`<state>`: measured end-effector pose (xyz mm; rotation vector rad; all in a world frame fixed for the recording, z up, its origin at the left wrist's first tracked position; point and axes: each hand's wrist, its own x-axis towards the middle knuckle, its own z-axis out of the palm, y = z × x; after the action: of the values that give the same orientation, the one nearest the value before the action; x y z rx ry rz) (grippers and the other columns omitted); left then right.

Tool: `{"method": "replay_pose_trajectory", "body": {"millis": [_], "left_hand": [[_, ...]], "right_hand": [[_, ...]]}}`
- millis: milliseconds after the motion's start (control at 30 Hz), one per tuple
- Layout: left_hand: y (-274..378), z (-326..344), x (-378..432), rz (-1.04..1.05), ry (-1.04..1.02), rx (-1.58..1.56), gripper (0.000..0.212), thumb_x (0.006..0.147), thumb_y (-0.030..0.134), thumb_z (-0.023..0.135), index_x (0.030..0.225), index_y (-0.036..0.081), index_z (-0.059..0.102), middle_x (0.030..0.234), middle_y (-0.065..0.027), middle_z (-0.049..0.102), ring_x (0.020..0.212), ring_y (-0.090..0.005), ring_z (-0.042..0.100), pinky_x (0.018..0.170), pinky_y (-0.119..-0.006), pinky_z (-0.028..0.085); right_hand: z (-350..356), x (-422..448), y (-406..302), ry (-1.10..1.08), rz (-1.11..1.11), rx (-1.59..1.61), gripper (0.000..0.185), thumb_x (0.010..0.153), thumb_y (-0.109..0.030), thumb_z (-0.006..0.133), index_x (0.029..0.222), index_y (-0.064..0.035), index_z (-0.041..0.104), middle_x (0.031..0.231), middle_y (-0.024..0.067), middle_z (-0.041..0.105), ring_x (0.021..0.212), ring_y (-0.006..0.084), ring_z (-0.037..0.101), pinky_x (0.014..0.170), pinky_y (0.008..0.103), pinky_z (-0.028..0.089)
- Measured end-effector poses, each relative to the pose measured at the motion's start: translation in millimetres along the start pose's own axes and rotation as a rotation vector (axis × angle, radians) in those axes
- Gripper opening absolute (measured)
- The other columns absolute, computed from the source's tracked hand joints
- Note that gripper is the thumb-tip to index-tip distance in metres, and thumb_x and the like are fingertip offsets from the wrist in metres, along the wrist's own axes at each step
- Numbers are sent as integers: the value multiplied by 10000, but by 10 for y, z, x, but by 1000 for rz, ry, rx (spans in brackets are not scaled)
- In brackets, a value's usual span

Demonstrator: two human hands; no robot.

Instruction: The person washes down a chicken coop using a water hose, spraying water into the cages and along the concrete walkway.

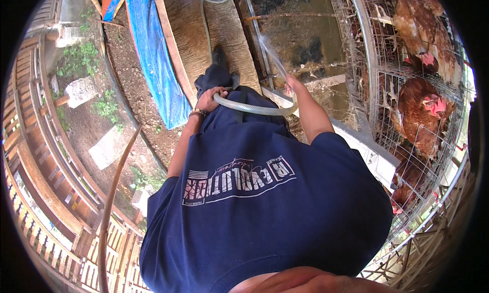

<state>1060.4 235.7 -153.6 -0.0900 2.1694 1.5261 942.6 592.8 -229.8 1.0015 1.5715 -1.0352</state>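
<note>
My right hand (291, 84) grips the end of a clear braided hose (252, 107), and water (270, 52) sprays from it toward a wet, dirty floor pan (301, 37) beside the cages. The hose bends across my lap from my left hand (212, 98), whose fingers are curled at my raised knee, around or against the hose; its exact grip is partly hidden. A bracelet circles the left wrist. Farther on, a thinner-looking length of hose (206, 29) runs over the concrete walkway (225, 21) and loops at the top. A dark boot (219, 58) stands on the walkway.
Wire cages (376, 69) with several brown hens (422, 109) line the right side. A blue tarp (153, 60) hangs along the walkway's left edge. Beyond it lie bare soil (130, 63), a bamboo pole (110, 201) and slatted wooden structures (49, 170). A pale ledge (359, 147) borders the cages.
</note>
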Motion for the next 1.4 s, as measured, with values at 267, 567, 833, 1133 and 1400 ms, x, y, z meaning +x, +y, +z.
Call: {"method": "replay_pose_trajectory", "body": {"millis": [267, 567, 833, 1133, 1400], "left_hand": [[-42, 48, -91, -9, 63, -2, 286, 825, 316, 567, 763, 37, 563, 882, -118, 628, 790, -266, 602, 699, -332, 459], [-197, 4, -92, -21, 101, -26, 275, 801, 314, 596, 761, 45, 559, 892, -112, 624, 823, -276, 593, 716, -331, 456], [-124, -128, 72, -102, 26, 17, 296, 813, 345, 566, 796, 50, 582, 850, -101, 636, 793, -271, 596, 699, -325, 455], [-232, -295, 349, -30, 2, -109, 235, 819, 279, 571, 836, 48, 613, 870, -83, 649, 815, -228, 612, 725, -302, 459], [-276, -444, 462, 12, -57, -82, 225, 814, 258, 582, 815, 34, 603, 827, -103, 641, 780, -233, 608, 707, -300, 459]], "right_hand": [[-55, 172, 317, 27, 111, -145, 417, 877, -361, 225, 1029, -39, 442, 394, 123, 349, 290, 254, 363, 317, 436, 373], [107, 214, 266, -79, 45, -45, 437, 853, -350, 204, 803, 33, 409, 397, 117, 337, 286, 251, 344, 300, 410, 355], [61, 87, 466, 97, 1, 42, 381, 859, -298, 238, 893, 35, 422, 436, 148, 363, 275, 235, 349, 279, 396, 362], [76, -17, -249, 5, -84, -14, 454, 878, -381, 214, 1031, 2, 403, 432, 109, 347, 291, 219, 343, 310, 397, 369], [46, 131, -25, 127, 7, -115, 455, 870, -350, 225, 1006, 31, 434, 462, 160, 429, 295, 225, 382, 272, 379, 344]]}}
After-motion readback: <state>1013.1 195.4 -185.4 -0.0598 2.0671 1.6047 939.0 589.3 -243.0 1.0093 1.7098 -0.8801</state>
